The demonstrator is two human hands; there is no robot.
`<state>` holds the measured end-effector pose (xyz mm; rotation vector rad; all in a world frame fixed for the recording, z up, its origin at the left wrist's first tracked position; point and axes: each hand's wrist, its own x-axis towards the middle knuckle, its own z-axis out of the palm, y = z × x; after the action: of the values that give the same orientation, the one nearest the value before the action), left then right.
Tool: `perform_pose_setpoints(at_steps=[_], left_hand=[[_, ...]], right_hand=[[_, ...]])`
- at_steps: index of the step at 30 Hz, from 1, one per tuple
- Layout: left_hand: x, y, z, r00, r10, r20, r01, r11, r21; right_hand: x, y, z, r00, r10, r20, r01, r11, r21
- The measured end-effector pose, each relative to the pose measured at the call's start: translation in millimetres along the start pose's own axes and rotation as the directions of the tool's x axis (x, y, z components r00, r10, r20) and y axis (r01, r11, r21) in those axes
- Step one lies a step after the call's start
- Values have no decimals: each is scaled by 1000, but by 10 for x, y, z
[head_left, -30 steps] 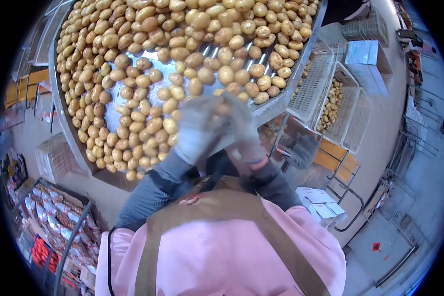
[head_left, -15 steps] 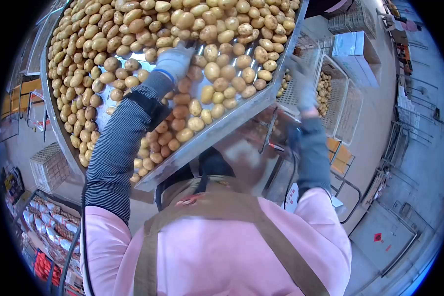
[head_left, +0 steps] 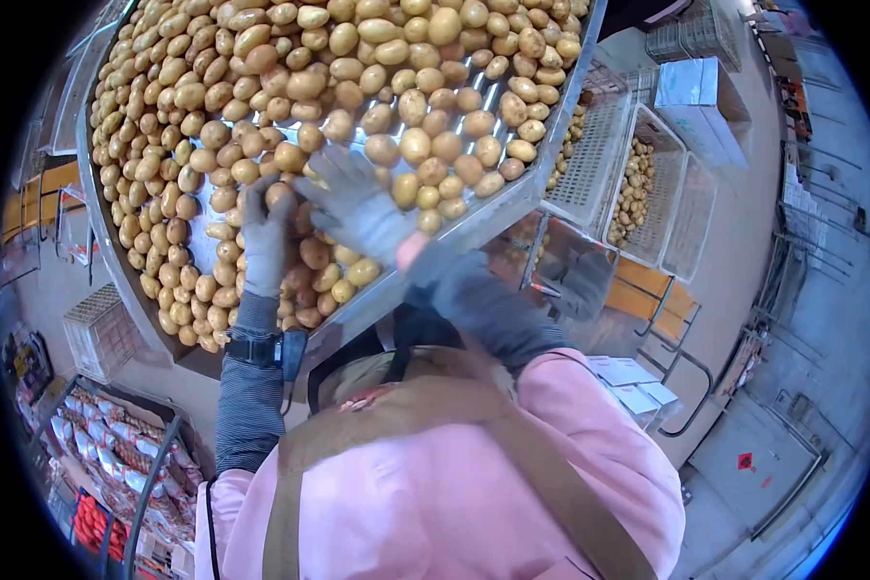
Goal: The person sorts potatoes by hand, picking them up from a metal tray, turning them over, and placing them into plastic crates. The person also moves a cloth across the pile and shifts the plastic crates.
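Many yellow-brown potatoes [head_left: 304, 85] cover a metal sorting table [head_left: 522, 198] with a raised rim. My left hand [head_left: 266, 237], in a pale grey glove, reaches in among the potatoes near the front of the table. Its fingers point away from me with a gap between them, touching potatoes at their tips. To its right, my right hand [head_left: 362, 203], also gloved, lies over the potatoes with its fingers spread. It is slightly blurred, and I see nothing held in it. The potatoes beneath both palms are hidden.
Right of the table stand plastic crates [head_left: 662, 203], with potatoes in some of them. A white box [head_left: 691, 106] is behind these. Lower left are filled net bags [head_left: 116, 435] and a pale crate [head_left: 101, 333]. The table's metal rim runs close in front of my body.
My right hand has swung left from above the crates to the potatoes. My left hand has drawn back toward me and slightly left. Several potatoes have shifted.
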<state>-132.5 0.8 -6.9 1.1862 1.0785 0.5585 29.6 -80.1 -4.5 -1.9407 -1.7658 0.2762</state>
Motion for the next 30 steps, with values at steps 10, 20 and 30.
perform_pose_setpoints(at_steps=[10, 20, 30], left_hand=[[-209, -178, 136, 906, 314, 285, -417, 545, 727], [-342, -313, -74, 999, 43, -11, -43, 997, -62], [-435, 153, -142, 979, -162, 121, 201, 837, -509]], right_hand=[[470, 1648, -952, 916, 401, -31, -384, 850, -361], [349, 927, -748, 998, 57, 18, -50, 969, -244], [691, 738, -737, 962, 265, 65, -259, 961, -92]])
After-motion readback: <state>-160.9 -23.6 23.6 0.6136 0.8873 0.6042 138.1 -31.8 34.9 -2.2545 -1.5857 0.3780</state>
